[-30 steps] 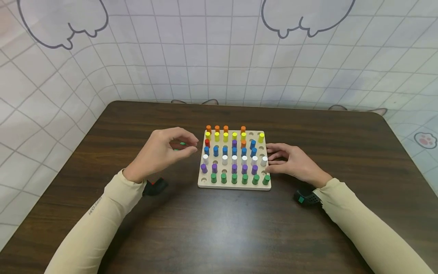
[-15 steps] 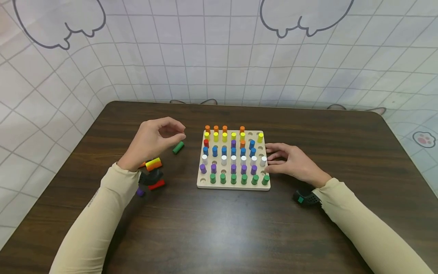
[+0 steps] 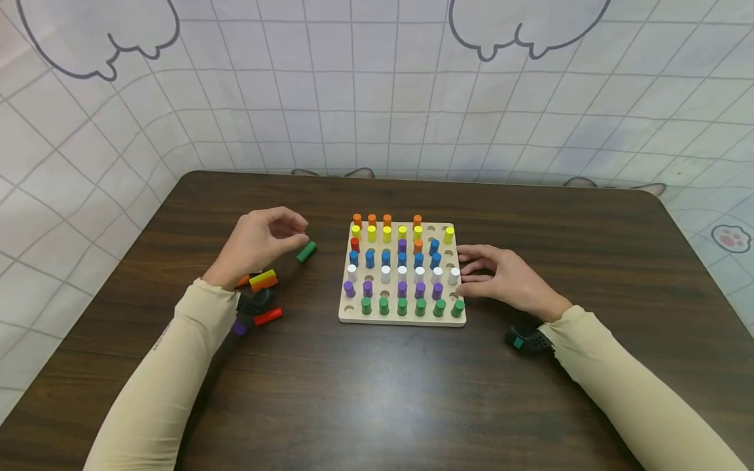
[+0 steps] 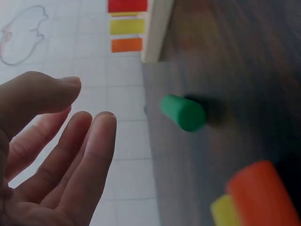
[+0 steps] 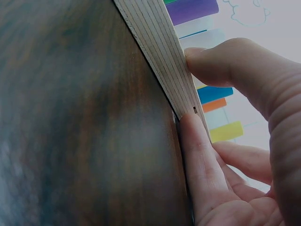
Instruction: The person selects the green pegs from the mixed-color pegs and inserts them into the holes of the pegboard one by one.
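A wooden pegboard (image 3: 403,320) stands in the middle of the table, with rows of coloured pegs in its holes. To its left, my left hand (image 3: 259,241) hovers over the table with loosely bent fingers and nothing between them. A green peg (image 3: 306,252) lies just right of its fingertips; the left wrist view shows this green peg (image 4: 183,113) apart from the hand. My right hand (image 3: 509,278) rests at the board's right edge. In the right wrist view, its thumb tip touches the board's upper edge and a fingertip touches the layered side (image 5: 160,56).
Several loose pegs lie by the left wrist: a yellow peg (image 3: 262,276), a red peg (image 3: 268,316) and a purple peg (image 3: 238,328) among them. Some board holes hold no peg, as at the near left corner. A dark wood table (image 3: 365,392) meets a grid-patterned cloth behind.
My left hand has moved left, away from the board, then lowered slightly toward the green peg. The loose pegs have come into view. My right hand stays at the board's edge.
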`<state>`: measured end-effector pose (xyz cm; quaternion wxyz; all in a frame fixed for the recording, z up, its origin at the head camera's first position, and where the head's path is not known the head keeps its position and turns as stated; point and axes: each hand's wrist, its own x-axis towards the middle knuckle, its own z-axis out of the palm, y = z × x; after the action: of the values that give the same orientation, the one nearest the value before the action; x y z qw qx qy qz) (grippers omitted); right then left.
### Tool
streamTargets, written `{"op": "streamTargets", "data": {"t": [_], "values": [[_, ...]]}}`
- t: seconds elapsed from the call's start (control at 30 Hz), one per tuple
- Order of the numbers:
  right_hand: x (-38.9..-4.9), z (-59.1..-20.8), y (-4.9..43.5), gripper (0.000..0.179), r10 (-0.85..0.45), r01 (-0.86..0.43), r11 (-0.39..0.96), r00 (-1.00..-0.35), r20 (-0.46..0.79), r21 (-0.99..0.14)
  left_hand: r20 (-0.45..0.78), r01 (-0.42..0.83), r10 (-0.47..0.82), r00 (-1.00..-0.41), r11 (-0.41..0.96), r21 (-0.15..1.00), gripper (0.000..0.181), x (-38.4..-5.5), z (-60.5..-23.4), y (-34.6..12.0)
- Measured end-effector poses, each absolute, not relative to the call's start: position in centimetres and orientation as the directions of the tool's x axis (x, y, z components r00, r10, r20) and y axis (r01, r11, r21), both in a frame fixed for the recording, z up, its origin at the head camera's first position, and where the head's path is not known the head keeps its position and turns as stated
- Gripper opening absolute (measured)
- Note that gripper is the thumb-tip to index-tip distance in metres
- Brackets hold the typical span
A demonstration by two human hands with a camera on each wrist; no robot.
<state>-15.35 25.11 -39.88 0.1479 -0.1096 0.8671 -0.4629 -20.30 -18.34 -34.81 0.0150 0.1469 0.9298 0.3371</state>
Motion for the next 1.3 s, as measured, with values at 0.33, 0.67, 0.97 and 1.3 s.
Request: {"op": "streamTargets", "data": {"t": [0.33,0.67,0.97,1.3], "values": [[-15.4,-39.5,25.0,0.082,-0.329,-0.047,0.544,-0.931,-0.162,-0.838,-0.025,0.206,0.284,-0.959,0.749,0.629,0.030,-20.8,-35.6,-19.1],[-15.6,-39.4,25.0,0.082,-0.328,-0.042,0.537,-0.931,-0.163,-0.842,-0.052,0.205,0.297,-0.953,0.765,0.610,0.031,-21.2,-36.1,-19.2],[-15.5,-39.7,25.1,0.081,-0.328,-0.043,0.548,-0.930,-0.167,-0.835,-0.074,0.206,0.308,-0.948,0.776,0.596,0.028,-21.3,-36.4,-19.0],[-15.4,-39.7,25.3,0.082,-0.327,-0.039,0.552,-0.929,-0.173,-0.833,-0.108,0.201,0.324,-0.940,0.780,0.592,0.026,-21.4,-36.7,-18.6]]}}
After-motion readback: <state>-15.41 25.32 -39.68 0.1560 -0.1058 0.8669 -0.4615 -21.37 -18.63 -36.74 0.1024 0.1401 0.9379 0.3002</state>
